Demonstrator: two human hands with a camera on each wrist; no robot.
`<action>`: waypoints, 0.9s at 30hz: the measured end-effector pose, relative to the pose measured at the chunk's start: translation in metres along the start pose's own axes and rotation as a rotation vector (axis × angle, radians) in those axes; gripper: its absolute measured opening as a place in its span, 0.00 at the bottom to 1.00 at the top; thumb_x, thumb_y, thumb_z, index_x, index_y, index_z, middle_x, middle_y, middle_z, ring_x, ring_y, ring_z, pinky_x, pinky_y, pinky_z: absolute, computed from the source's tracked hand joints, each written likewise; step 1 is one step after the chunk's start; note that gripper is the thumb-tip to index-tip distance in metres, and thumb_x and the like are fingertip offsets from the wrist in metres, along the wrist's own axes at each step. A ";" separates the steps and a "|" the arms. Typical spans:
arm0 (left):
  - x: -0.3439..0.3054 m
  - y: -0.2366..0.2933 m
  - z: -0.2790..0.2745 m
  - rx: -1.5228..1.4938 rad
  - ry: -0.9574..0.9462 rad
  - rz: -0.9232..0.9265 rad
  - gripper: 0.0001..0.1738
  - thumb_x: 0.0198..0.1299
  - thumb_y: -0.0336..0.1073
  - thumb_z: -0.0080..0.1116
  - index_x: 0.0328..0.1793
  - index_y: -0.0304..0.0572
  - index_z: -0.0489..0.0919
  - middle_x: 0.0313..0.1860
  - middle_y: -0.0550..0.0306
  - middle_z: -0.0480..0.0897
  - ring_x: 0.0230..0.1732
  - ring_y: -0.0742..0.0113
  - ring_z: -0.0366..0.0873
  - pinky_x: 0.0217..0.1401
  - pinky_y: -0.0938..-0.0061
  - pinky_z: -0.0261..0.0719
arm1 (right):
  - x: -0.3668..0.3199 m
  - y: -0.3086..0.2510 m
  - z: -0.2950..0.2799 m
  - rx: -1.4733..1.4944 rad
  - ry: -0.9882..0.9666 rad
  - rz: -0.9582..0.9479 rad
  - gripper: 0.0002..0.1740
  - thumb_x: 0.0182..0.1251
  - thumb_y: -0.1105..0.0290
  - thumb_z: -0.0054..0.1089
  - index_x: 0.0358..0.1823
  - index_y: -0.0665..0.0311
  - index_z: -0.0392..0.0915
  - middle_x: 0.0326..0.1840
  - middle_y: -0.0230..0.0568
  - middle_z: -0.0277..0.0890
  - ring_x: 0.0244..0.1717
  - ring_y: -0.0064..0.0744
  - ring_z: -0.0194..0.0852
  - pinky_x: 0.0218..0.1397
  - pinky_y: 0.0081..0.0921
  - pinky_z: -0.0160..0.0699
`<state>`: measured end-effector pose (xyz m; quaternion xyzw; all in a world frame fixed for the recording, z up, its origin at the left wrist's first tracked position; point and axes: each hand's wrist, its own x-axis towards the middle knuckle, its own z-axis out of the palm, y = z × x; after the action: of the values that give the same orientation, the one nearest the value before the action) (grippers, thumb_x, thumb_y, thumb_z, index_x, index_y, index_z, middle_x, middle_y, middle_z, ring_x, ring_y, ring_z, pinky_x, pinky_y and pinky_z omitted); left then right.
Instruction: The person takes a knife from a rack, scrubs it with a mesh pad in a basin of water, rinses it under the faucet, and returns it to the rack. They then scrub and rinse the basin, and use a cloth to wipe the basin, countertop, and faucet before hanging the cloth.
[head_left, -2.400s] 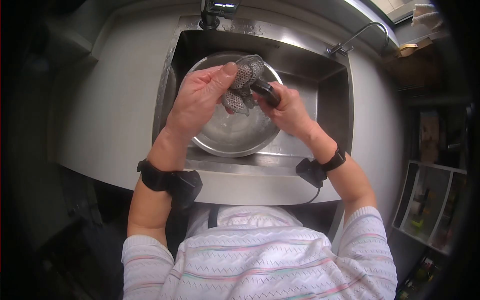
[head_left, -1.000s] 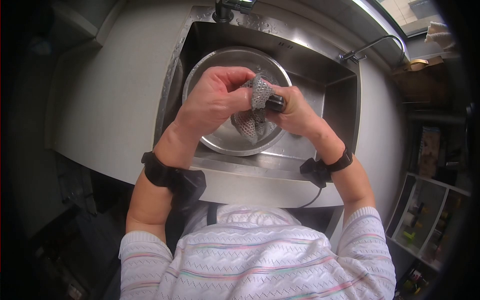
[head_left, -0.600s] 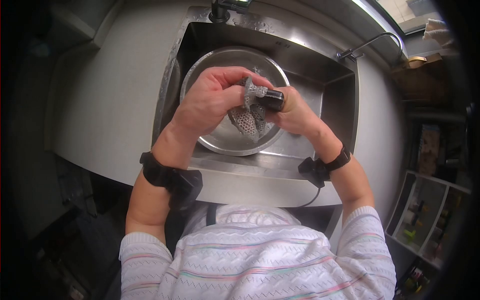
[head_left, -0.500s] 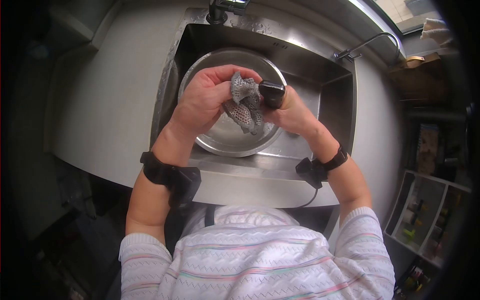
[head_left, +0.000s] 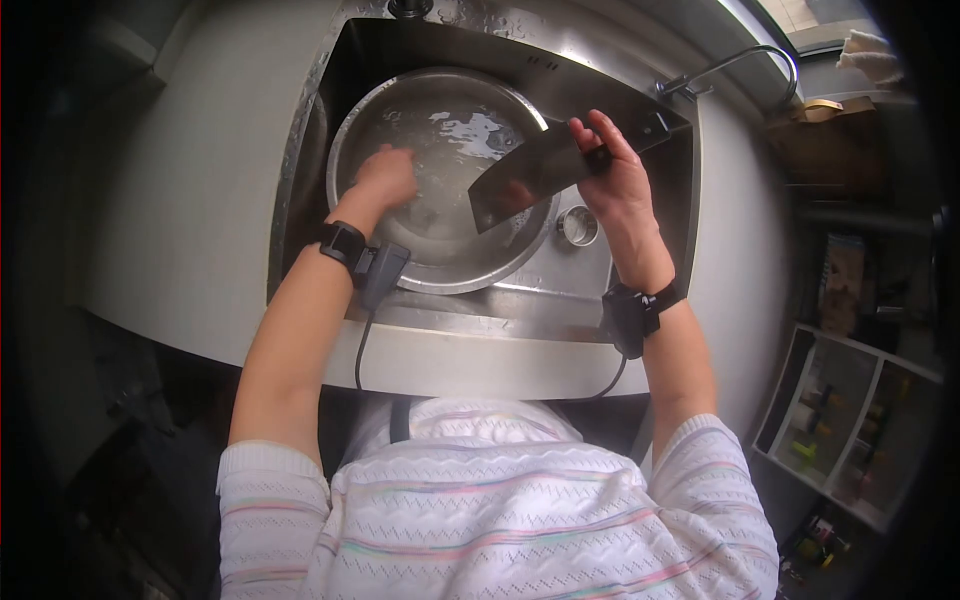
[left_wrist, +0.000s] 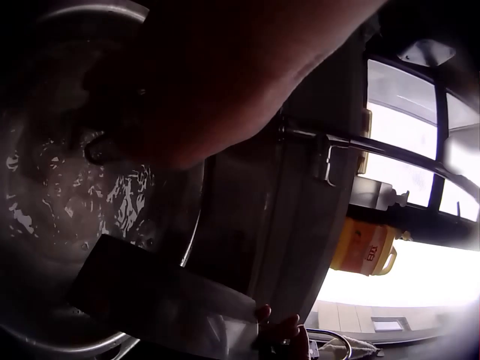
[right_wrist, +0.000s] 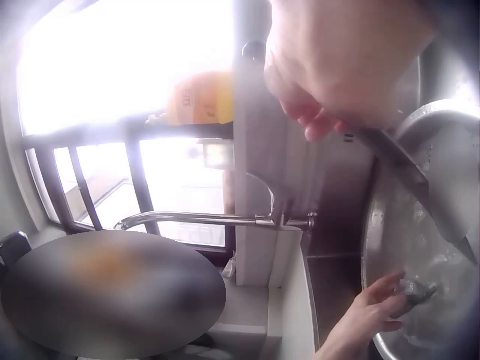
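Two hands at sink (head_left: 570, 285) | right hand (head_left: 622, 180) grips cleaver (head_left: 520, 185) handle, blade slanting toward left hand (head_left: 388, 178) | left hand down in wet bowl (head_left: 460, 283), fingers curled round mesh scrubber (right_wrist: 415, 291), beside blade tip

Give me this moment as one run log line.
left hand grips mesh scrubber inside basin | right hand holds cleaver by its handle, blade above basin | basin in sink

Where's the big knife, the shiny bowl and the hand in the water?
cleaver (head_left: 525, 180), head view, middle of the flat blade.
bowl (head_left: 440, 289), head view, its near rim.
left hand (head_left: 385, 176), head view, its back; it grips the mesh scrubber (right_wrist: 415, 289).
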<state>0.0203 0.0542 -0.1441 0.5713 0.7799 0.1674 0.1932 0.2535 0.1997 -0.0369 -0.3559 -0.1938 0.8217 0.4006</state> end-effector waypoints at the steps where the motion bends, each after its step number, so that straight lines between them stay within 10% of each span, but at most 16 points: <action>1: 0.000 0.006 0.011 0.093 -0.005 -0.096 0.22 0.44 0.28 0.50 0.49 0.41 0.79 0.35 0.45 0.81 0.40 0.46 0.79 0.43 0.61 0.77 | 0.000 0.001 -0.002 -0.002 0.003 0.003 0.10 0.59 0.74 0.60 0.41 0.69 0.73 0.33 0.43 0.76 0.34 0.28 0.76 0.45 0.23 0.77; 3: 0.003 0.005 0.032 0.188 -0.008 -0.191 0.22 0.43 0.27 0.50 0.48 0.41 0.79 0.39 0.43 0.82 0.45 0.43 0.78 0.48 0.60 0.75 | 0.000 0.001 -0.005 0.043 0.015 0.015 0.10 0.59 0.73 0.60 0.41 0.69 0.73 0.33 0.44 0.76 0.33 0.28 0.76 0.45 0.23 0.76; 5: 0.014 -0.007 0.055 0.286 -0.519 -0.097 0.18 0.45 0.28 0.52 0.45 0.41 0.81 0.38 0.45 0.82 0.43 0.51 0.80 0.47 0.66 0.76 | 0.000 0.002 -0.006 0.033 0.044 -0.009 0.10 0.59 0.74 0.60 0.41 0.68 0.73 0.33 0.43 0.76 0.33 0.28 0.76 0.45 0.23 0.76; 8: 0.006 0.030 0.008 -0.392 -0.440 -0.278 0.15 0.48 0.29 0.52 0.42 0.41 0.82 0.34 0.44 0.82 0.39 0.58 0.81 0.44 0.68 0.76 | 0.001 0.007 -0.011 0.001 0.090 -0.063 0.10 0.59 0.73 0.60 0.41 0.68 0.74 0.32 0.41 0.77 0.32 0.27 0.76 0.45 0.23 0.75; 12: -0.008 0.114 -0.035 -0.587 -0.141 0.049 0.17 0.50 0.30 0.51 0.48 0.41 0.77 0.32 0.46 0.81 0.36 0.59 0.80 0.42 0.67 0.75 | 0.001 0.020 -0.014 -0.100 0.061 -0.103 0.12 0.59 0.70 0.61 0.42 0.67 0.74 0.32 0.38 0.77 0.35 0.26 0.75 0.46 0.23 0.72; 22: -0.029 0.068 -0.007 0.113 -0.263 0.035 0.19 0.49 0.29 0.50 0.50 0.40 0.77 0.37 0.48 0.81 0.43 0.51 0.79 0.48 0.66 0.75 | -0.023 -0.030 0.000 0.228 -0.215 -0.010 0.06 0.62 0.72 0.56 0.39 0.65 0.75 0.32 0.47 0.76 0.38 0.30 0.75 0.53 0.27 0.72; 27: -0.045 0.102 -0.038 -1.771 -0.603 -0.410 0.13 0.57 0.35 0.57 0.44 0.33 0.79 0.38 0.48 0.81 0.42 0.58 0.79 0.47 0.67 0.78 | -0.038 -0.053 -0.001 0.351 -0.360 0.009 0.08 0.65 0.69 0.53 0.37 0.64 0.78 0.28 0.44 0.75 0.51 0.36 0.72 0.61 0.38 0.66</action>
<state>0.0982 0.0391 -0.0566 0.0893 0.3726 0.5054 0.7732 0.2980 0.2012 0.0107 -0.1295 -0.1146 0.8948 0.4116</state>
